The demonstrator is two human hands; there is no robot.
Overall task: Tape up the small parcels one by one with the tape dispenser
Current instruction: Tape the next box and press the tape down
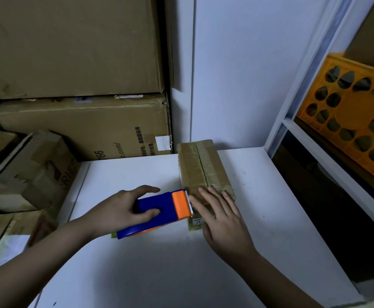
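right fingers (pixel 212 196) flat and straight, pressing the near end of the parcel (pixel 203 170), nothing gripped. left hand (pixel 123 210) wraps the dispenser (pixel 159 210), thumb in the blue body's slot, fingers curled over the far side; orange blade end touches the parcel's near-left edge. parcel lies on the white table (pixel 159 263), long axis running away, top seam already under brown tape. judgement: small cardboard, light, stiff, glossy tape makes it slippery, so pin it from the top with a flat palm or it will slide under the pull. orange crate (pixel 348 121) on the right shelf holds dark stuff, can't tell what. big cartons (pixel 70 52) stacked at back-left, closed.
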